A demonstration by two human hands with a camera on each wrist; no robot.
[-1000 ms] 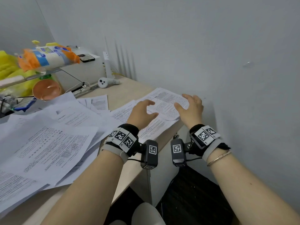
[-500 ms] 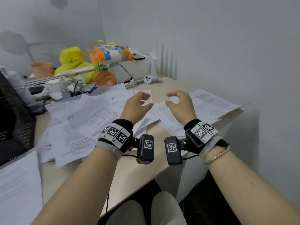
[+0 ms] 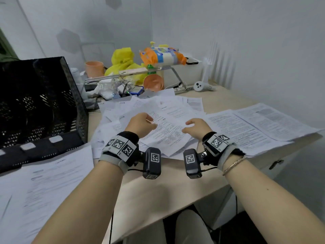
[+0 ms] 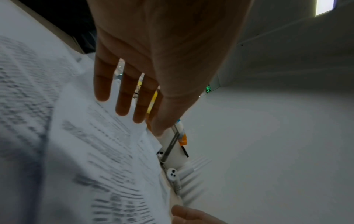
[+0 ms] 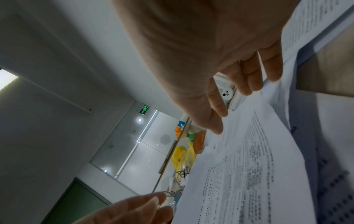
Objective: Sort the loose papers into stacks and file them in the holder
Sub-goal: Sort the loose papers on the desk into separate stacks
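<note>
Loose printed papers lie scattered across the middle of the desk. My left hand and right hand hover just over this pile, a sheet's width apart, holding nothing. In the left wrist view the left hand has straight, slightly spread fingers above the papers. The right wrist view shows the right hand with relaxed fingers close to a sheet. A gathered stack lies at the desk's right end. The black mesh holder stands at the left, with more sheets in front of it.
Behind the pile stands a metal shelf carrying an orange-and-blue package, with a yellow bag, two orange cups and cables around it. A white controller lies by the wall. The desk's front edge is near my lap.
The view swung left, bringing the black holder into sight. Both hands left the right-hand stack and moved over the loose pile in the middle.
</note>
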